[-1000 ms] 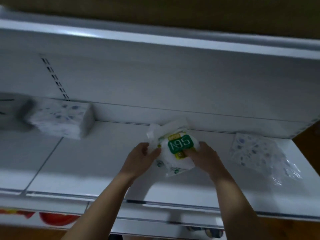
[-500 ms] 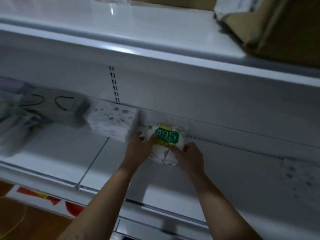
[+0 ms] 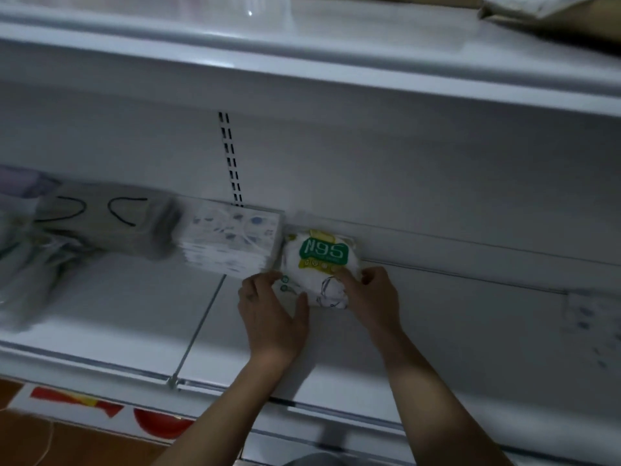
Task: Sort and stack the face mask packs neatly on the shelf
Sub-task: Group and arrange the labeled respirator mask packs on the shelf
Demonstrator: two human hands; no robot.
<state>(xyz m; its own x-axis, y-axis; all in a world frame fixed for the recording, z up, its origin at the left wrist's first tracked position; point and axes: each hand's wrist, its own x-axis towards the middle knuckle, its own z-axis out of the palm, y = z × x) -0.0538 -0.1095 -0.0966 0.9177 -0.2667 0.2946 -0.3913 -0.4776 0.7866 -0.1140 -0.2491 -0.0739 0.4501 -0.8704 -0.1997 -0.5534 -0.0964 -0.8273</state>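
1. N95 pack [image 3: 319, 264] first: flat on the shelf [image 3: 437, 348], green label up and upside down from this angle, far edge close to the back wall. Looks like the slot picked for this type.
2. Left hand [image 3: 268, 307] clasped on the pack's near-left corner, thumb stretched along the near edge. Right hand [image 3: 373, 297] curled round the pack's right edge. Both clamped on it, one per side, probably to square it up and keep the soft bag from skewing.
3. Just left of the pack, touching or nearly so (can't tell which): stack of patterned masks [image 3: 232, 240], neat and squared. Hence the tight tuck, presumably, for a gap-free row.
4. Further left of the pack: grey pack with black ear loops [image 3: 107, 220], then crumpled clear bags [image 3: 20, 264], too blurry to say what's inside.
5. Well to the right of the pack: one loose patterned pack [image 3: 591, 314], blurred, off on its own. Probably next in line, and by the print a match for the patterned stack.
6. Behind and above the pack: slotted upright [image 3: 230, 156] on the back wall, then the upper shelf [image 3: 302, 38] with a cardboard box [image 3: 554, 11] far right.
7. Guess at progress: partway. Worth letting go gently, slippery film and all.
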